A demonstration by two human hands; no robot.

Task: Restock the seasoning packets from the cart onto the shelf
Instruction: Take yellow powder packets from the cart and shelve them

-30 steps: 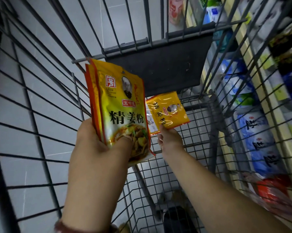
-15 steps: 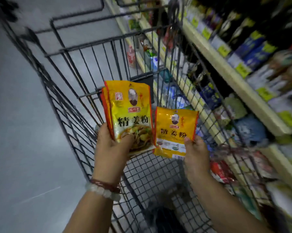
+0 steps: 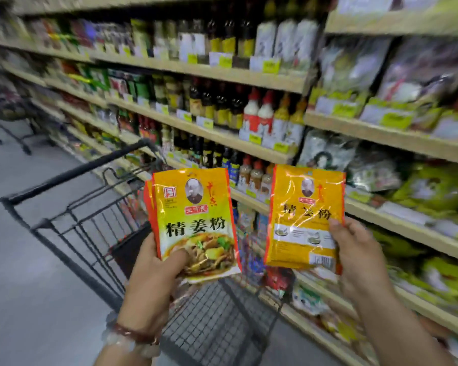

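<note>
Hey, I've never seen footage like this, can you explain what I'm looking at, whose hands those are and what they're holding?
There is no machine here. A person wears a camera on the head, so the single picture looks forward and down at their own hands in a shop aisle. The left hand holds a small stack of yellow seasoning packets, front side showing. The right hand pinches another packet, back side showing. Below them stands a wire cart. To the right run shelves of bottles and bags, blurred.

Packets held up before the shelf
Left hand grips a stack of packets; right hand pinches another packet above the cart, shelf beyond.
</note>
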